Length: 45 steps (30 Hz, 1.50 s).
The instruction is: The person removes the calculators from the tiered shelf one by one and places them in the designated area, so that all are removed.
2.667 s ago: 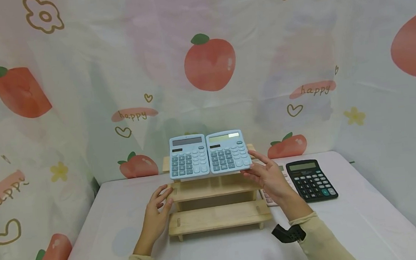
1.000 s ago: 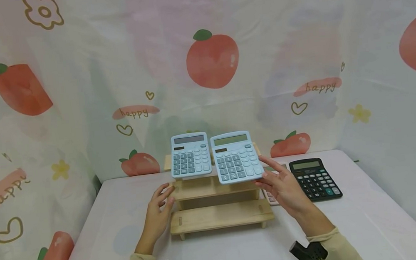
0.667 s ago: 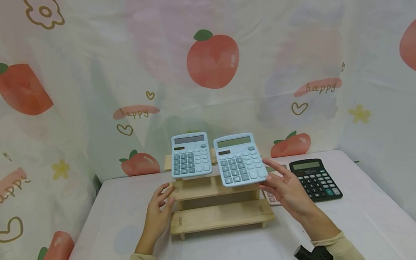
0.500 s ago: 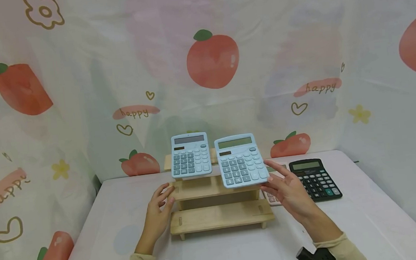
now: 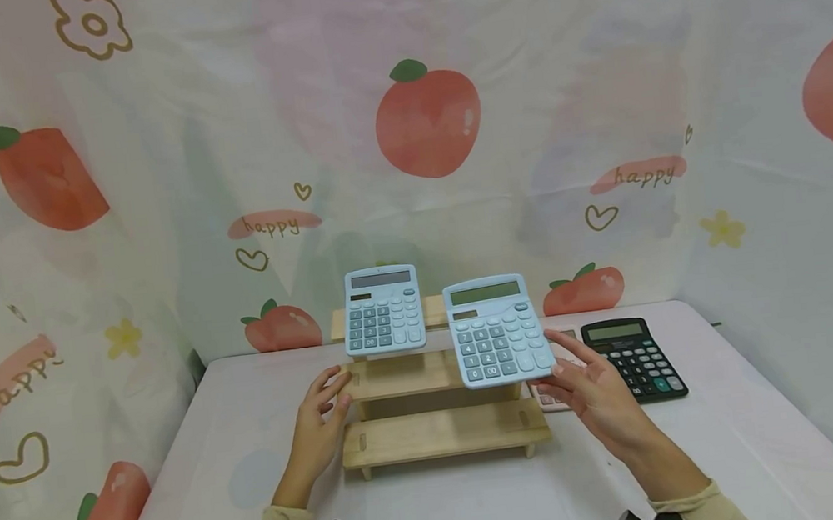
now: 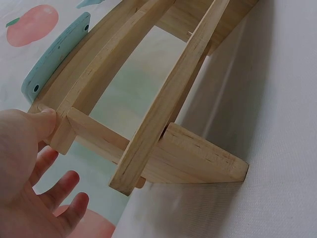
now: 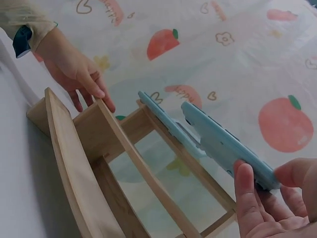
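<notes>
My right hand (image 5: 595, 398) pinches a light blue calculator (image 5: 499, 331) by its lower right corner. That calculator is raised in front of the wooden tiered stand (image 5: 444, 433), tilted with its keys facing me. In the right wrist view the fingers lie under the calculator (image 7: 223, 141) and the thumb on its edge. A matching blue calculator (image 5: 383, 310) leans on the stand's top tier at the left. My left hand (image 5: 316, 429) grips the left end of the stand's middle tier. The left wrist view shows thumb and forefinger at the tier's end, other fingers spread below.
A black calculator (image 5: 635, 360) lies on the white table (image 5: 441, 513) right of the stand. Beside it lies a pale pink calculator (image 5: 550, 398), mostly hidden behind my right hand. A fruit-print cloth (image 5: 503, 218) hangs close behind the table.
My right hand has lifted the right-hand blue calculator off the top tier, drawing it rightward, down and nearer to me. The left hand keeps its grip on the stand.
</notes>
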Each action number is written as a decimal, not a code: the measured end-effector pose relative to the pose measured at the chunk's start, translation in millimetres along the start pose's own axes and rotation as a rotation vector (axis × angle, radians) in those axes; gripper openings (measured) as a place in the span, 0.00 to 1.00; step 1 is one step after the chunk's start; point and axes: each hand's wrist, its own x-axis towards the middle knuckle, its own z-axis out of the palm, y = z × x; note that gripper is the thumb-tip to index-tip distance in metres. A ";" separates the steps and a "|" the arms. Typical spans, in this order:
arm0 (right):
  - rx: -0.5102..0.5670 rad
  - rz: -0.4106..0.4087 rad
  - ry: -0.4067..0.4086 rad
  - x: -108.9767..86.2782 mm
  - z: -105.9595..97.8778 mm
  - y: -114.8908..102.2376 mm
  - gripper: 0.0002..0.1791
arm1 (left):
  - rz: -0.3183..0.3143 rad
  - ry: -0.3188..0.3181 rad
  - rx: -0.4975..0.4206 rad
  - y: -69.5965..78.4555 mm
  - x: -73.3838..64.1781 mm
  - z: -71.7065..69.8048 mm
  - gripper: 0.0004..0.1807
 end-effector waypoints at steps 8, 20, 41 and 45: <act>0.028 0.001 -0.017 -9.4 -4.9 1.6 0.34 | -0.005 0.003 0.004 -1.5 -0.9 1.9 0.20; 0.034 -0.007 -0.018 -20.2 -14.9 4.5 0.32 | -0.002 0.005 -0.001 -2.4 -0.8 2.4 0.20; 0.015 0.064 0.024 -38.2 -28.8 17.6 0.32 | -0.011 0.006 0.003 -3.7 -0.3 1.3 0.20; 0.015 0.085 0.035 -41.3 -32.3 18.7 0.33 | -0.011 0.005 0.007 -2.3 0.2 0.9 0.20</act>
